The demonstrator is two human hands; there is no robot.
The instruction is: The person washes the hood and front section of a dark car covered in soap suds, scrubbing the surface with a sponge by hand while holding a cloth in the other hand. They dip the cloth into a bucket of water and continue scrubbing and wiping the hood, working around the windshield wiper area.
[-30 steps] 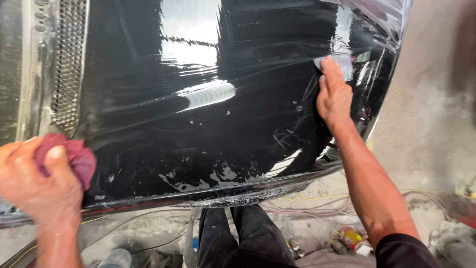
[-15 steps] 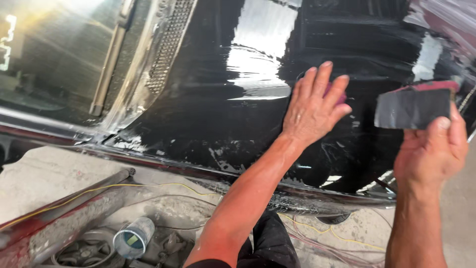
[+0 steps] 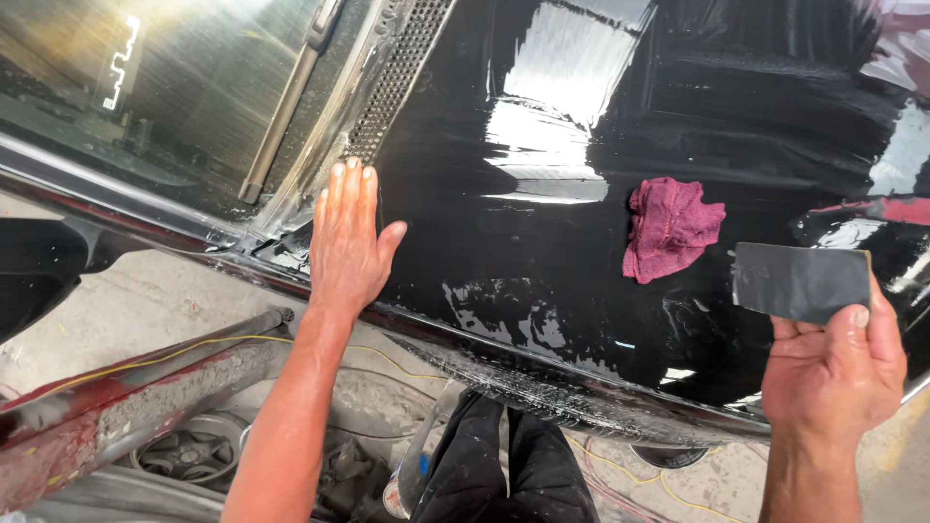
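Left hand (image 3: 347, 242), open, fingers together, lies flat on the wet black hood (image 3: 542, 252) near its edge. Right hand (image 3: 833, 373), at 4 o'clock, pinches a grey sheet (image 3: 800, 282). Red rag (image 3: 670, 228) lies on the hood between them.

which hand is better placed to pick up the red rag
Probably the left hand: it lies flat and empty on the black hood. The right hand is nearer the rag but already holds a dark sheet.
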